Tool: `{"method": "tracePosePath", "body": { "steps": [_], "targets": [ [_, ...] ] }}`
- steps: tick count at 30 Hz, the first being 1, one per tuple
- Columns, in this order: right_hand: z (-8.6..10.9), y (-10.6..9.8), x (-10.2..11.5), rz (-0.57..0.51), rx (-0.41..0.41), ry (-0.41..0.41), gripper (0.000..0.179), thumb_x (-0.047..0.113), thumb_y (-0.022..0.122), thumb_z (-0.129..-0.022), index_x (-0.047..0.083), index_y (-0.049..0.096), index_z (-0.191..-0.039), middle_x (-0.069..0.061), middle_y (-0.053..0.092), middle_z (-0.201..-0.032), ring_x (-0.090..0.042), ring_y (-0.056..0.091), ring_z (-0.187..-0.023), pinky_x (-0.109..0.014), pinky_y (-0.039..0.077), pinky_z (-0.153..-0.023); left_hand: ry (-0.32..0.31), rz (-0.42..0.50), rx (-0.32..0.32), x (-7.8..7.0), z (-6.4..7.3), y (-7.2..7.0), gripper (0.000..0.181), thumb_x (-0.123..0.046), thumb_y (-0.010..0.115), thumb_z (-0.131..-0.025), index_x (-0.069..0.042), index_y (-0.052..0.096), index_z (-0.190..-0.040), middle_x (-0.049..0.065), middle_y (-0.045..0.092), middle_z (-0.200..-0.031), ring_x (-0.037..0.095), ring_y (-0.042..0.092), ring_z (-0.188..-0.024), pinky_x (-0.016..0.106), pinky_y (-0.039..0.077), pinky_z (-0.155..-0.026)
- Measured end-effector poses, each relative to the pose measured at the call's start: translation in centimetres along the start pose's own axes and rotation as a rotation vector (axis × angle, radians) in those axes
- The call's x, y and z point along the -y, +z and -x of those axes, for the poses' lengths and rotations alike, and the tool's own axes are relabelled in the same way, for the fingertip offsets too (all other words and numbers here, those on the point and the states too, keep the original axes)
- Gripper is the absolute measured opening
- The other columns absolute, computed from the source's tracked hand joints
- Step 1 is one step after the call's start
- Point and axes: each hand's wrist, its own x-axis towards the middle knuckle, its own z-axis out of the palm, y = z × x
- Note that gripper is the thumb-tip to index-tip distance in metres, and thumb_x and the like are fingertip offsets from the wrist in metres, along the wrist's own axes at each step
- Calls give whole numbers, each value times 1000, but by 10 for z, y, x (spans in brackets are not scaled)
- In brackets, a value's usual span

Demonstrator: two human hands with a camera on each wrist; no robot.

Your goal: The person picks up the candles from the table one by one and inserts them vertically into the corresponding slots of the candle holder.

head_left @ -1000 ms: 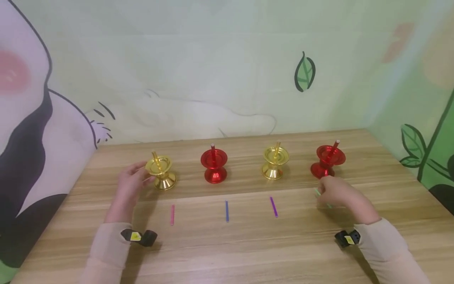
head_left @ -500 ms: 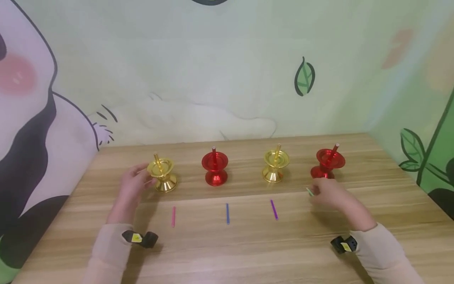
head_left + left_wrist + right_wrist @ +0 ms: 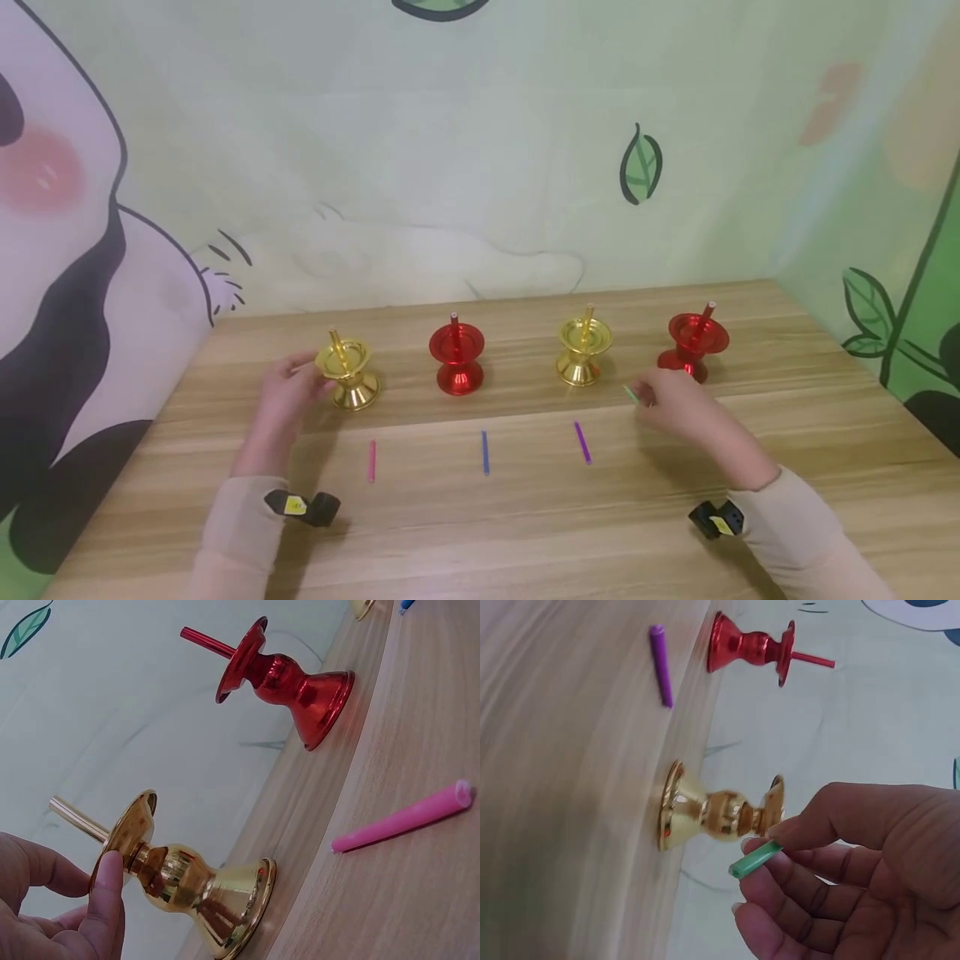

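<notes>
1. Left hand (image 3: 288, 392): my left wrist feed shows thumb and finger pinching the dish rim of the left gold holder (image 3: 356, 390). From the head view some fingertips are lost behind that dish. Holder upright on the table (image 3: 480, 533).
2. Right hand (image 3: 675, 404): thumb and fingertips pinch the green stick (image 3: 755, 859), held above the table near the right gold holder (image 3: 577, 369). I see one end only; the rest is covered by the grip.
3. Right gold holder: upright; in my right wrist feed its spindle is hidden by the hand. I cannot tell from that feed alone whether thumb and dish are apart; the head view shows a gap.
4. Left red holder (image 3: 460, 379): upright, between the gold pair, whole in all three feeds.
5. Right red holder (image 3: 678, 340): far right of the row, base partly covered by the right hand.
6. Pink stick (image 3: 372, 462), blue stick (image 3: 485, 452), purple stick (image 3: 582, 442): lying in front of the holders, well apart. The left wrist feed crops blue to a tip.
7. Sleeves (image 3: 243, 525): both cut off by the lower edge.
</notes>
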Motion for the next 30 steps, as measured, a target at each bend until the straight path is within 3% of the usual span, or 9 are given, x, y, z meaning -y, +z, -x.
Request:
{"method": "tracePosePath", "body": {
  "steps": [14,21,30],
  "targets": [
    [-13,8,31,-77,-41,-112,18,-4,62,-73,-3,60,-90,-10,63,-79,-22,60,-75,-36,55,-69,16,-1,20,5,1,-1,49,-9,41,-99,6,28,-143,12,47,-120,0,57,-82,16,52,-86],
    [-24,19,49,-97,-69,-170,14,-4,61,-76,-2,61,-90,-9,63,-78,-21,60,-74,-33,54,-68,29,6,13,6,2,-4,50,-7,42,-98,10,27,-142,7,52,-105,-1,59,-75,16,54,-82],
    [-34,24,58,-191,-64,-137,12,0,63,-81,-1,62,-93,-10,64,-84,-21,60,-79,-34,55,-72,32,2,25,3,-1,0,49,-8,42,-99,9,27,-142,8,52,-107,-1,59,-77,14,53,-80]
  ]
}}
